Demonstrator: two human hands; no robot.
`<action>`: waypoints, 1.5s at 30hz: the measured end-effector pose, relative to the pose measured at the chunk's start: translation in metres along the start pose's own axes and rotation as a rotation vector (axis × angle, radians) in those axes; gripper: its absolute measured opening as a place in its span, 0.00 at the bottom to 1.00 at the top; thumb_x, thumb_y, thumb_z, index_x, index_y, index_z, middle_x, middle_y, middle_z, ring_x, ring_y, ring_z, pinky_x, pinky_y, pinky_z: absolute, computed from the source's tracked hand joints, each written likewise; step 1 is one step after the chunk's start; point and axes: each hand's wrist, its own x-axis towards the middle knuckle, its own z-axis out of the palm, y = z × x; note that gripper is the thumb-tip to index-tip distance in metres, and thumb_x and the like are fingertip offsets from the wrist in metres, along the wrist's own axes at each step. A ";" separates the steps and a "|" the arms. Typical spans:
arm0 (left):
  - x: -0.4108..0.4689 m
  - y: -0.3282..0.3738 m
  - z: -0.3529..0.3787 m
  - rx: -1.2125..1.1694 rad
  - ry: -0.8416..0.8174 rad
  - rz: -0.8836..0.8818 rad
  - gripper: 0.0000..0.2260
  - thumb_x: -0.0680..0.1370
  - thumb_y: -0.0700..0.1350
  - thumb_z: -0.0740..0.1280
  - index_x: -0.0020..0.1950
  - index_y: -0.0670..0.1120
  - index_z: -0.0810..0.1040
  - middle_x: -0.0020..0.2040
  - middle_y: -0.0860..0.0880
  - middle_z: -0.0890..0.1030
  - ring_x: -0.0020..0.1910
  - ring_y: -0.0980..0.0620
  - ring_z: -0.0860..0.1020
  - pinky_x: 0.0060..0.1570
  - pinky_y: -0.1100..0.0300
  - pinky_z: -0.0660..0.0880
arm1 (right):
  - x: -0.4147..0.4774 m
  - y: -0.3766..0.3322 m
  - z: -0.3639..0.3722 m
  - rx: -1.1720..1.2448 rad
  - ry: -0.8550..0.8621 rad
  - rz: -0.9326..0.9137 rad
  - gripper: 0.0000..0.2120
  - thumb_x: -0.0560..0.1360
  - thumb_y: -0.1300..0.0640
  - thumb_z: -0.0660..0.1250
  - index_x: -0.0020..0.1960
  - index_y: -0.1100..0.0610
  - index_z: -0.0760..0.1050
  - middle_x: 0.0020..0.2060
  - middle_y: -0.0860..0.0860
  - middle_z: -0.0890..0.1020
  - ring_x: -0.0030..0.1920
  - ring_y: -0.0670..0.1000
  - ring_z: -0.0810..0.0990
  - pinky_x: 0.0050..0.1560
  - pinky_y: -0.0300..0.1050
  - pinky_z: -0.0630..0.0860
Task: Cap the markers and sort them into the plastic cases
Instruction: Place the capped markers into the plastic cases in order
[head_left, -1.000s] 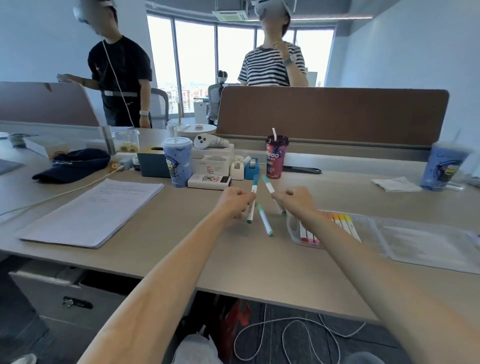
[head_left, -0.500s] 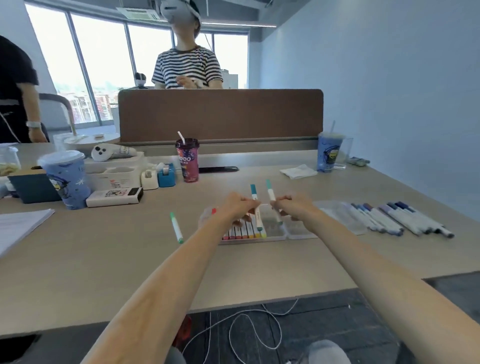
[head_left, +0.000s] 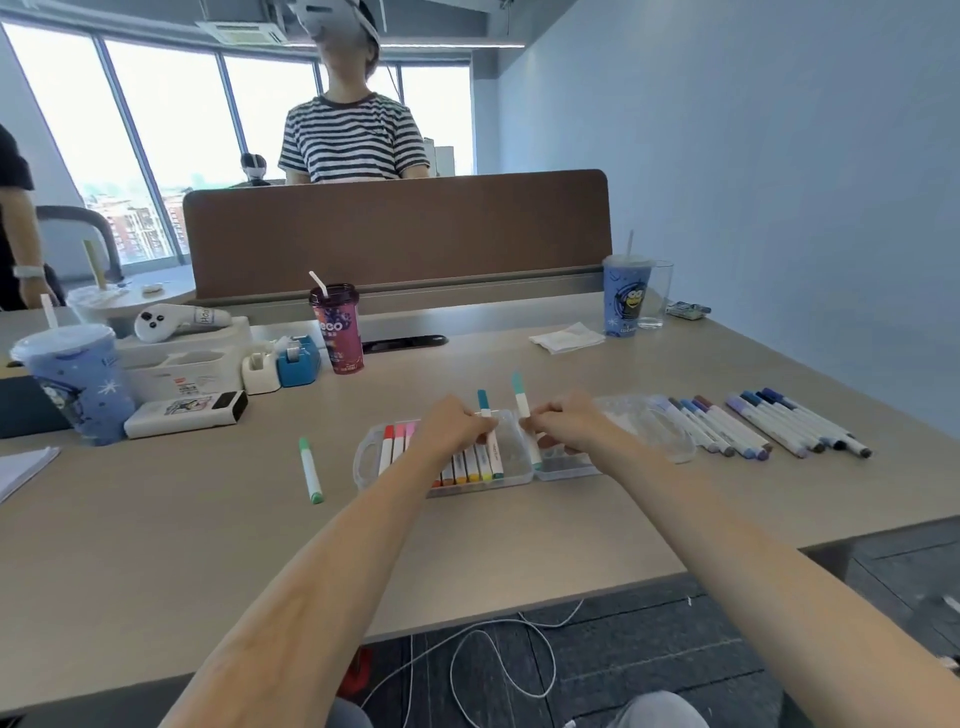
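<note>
Left hand pinched a white marker with a blue-teal cap; right hand pinched a white marker with a pale teal cap; both long axes stood near upright, caps uppermost, directly over the clear plastic case on the beige worktop.

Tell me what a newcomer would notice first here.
The left hand grips a blue-capped marker and the right hand a teal-capped marker, over the clear plastic case of warm-coloured markers at mid-table. Blue and purple markers lie fanned to the right; a green marker lies alone on the left.
</note>
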 end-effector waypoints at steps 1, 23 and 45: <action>0.001 -0.001 0.001 0.034 0.004 0.006 0.14 0.77 0.53 0.67 0.44 0.42 0.82 0.36 0.47 0.81 0.27 0.55 0.74 0.29 0.64 0.70 | 0.001 0.001 0.001 -0.001 0.000 0.002 0.09 0.77 0.54 0.68 0.54 0.57 0.78 0.47 0.51 0.83 0.38 0.45 0.80 0.32 0.38 0.67; 0.008 -0.004 0.004 0.440 0.058 0.126 0.15 0.78 0.56 0.65 0.45 0.44 0.77 0.41 0.48 0.81 0.41 0.50 0.80 0.45 0.54 0.79 | 0.020 -0.002 0.032 -0.470 0.088 -0.180 0.08 0.75 0.54 0.70 0.46 0.58 0.83 0.43 0.53 0.85 0.37 0.48 0.79 0.31 0.36 0.68; -0.039 -0.120 -0.098 0.431 0.330 -0.275 0.22 0.78 0.53 0.63 0.66 0.42 0.67 0.59 0.42 0.77 0.58 0.41 0.76 0.55 0.50 0.74 | 0.028 -0.013 0.046 -0.603 0.106 -0.212 0.05 0.75 0.56 0.68 0.51 0.55 0.77 0.50 0.50 0.83 0.48 0.48 0.80 0.45 0.42 0.80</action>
